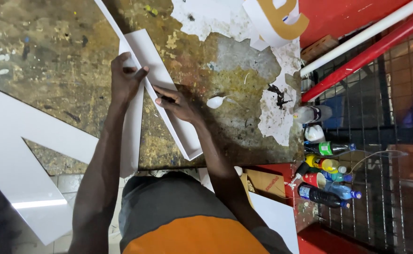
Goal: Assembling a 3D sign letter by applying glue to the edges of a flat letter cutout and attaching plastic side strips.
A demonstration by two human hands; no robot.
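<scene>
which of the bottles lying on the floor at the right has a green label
The dark plastic bottle with the green label, uppermost of the lying group; the yellow bottle and the dark blue-capped bottle lie below it.

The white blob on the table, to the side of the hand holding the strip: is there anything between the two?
In the head view, only bare, paint-stained tabletop separates the right hand, resting on the long white strip, from the white blob.

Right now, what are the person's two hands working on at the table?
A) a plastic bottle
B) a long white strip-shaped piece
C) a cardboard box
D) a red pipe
B: the left hand presses the long white strip near its upper end and the right hand rests on its middle, while the bottles stand untouched at the side.
</scene>
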